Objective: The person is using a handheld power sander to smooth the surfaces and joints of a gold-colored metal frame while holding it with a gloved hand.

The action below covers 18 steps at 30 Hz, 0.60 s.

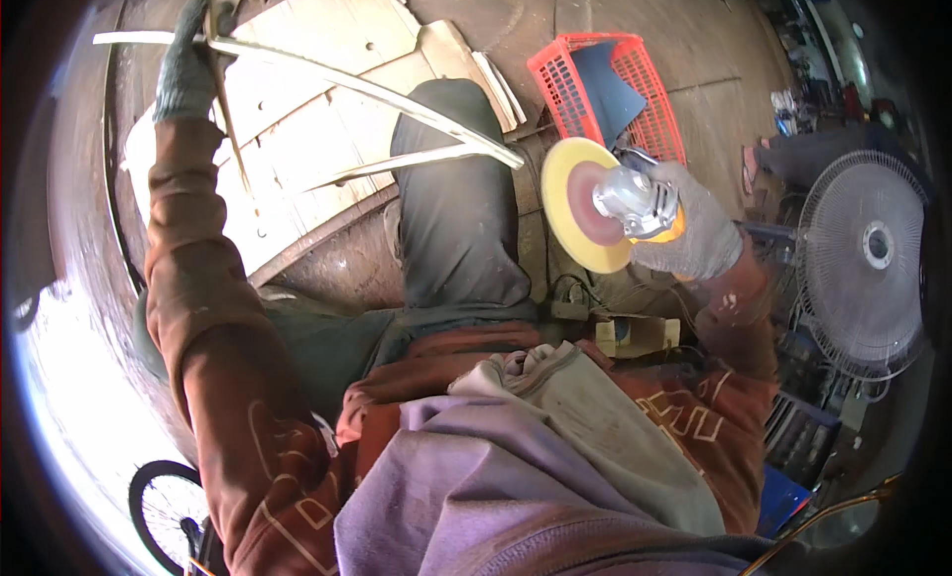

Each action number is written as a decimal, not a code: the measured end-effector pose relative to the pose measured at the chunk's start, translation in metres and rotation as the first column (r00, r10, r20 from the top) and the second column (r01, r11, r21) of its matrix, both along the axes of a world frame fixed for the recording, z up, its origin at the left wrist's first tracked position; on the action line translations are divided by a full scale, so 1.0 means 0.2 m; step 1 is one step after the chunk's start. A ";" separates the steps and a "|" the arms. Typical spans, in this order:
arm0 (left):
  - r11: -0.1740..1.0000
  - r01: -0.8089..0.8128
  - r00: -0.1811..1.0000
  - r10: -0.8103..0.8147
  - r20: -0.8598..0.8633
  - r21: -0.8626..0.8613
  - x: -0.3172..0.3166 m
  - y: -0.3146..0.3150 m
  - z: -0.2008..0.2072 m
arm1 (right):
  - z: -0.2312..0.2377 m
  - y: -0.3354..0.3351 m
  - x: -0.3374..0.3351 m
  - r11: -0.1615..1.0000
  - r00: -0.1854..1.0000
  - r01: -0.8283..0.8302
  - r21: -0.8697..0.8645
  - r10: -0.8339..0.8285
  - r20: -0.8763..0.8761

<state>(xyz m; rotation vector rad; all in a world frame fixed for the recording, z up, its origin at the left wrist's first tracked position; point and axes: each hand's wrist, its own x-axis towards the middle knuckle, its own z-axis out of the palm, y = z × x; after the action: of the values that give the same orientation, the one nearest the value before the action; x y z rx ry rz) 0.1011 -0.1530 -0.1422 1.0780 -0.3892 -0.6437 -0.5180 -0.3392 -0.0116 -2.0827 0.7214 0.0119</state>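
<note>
In a grey knit glove, my left hand (186,75) is closed around a corner of a thin, pale metal bar frame (347,78) at the upper left. The frame's bars slant across to a pointed corner above my raised knee (451,209). My right hand (702,234), also gloved, grips an angle grinder (635,201) with a silver head and a yellow body. A broad yellow disc (560,204) with a reddish centre is fitted to it. The disc is apart from the frame's pointed corner, to its right. Whether it spins I cannot tell.
Pale flat boards (327,31) lie under the frame. Beyond the grinder stands a red plastic basket (654,105) holding a blue sheet (607,95). A round fan (863,264) is at the right, near another person's leg (818,158). A small open carton (645,335) sits below the grinder.
</note>
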 end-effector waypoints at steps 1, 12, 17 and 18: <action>1.000 -0.018 1.000 0.017 0.021 0.026 0.00 0.01 0.01 | -0.07 0.01 -0.04 0.997 0.997 0.055 0.060 -0.058 0.056; 0.978 -0.089 0.977 0.049 0.207 0.188 -0.40 0.03 0.15 | -0.74 0.15 -0.35 0.671 0.718 0.573 0.469 -0.688 0.106; 0.969 -0.103 0.975 0.053 0.217 0.225 -0.43 0.07 0.14 | -0.80 0.33 -0.20 0.470 0.593 0.585 0.661 -0.804 0.048; 0.967 -0.105 0.975 0.055 0.213 0.233 -0.44 0.08 0.14 | -0.80 0.36 -0.17 0.473 0.595 0.591 0.653 -0.803 0.042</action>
<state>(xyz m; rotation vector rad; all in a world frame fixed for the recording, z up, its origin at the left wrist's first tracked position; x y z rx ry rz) 0.0139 -0.1376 -0.1148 1.3943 -0.4504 -0.5175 -0.5519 -0.2666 -0.1709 -1.0099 1.1521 -0.5421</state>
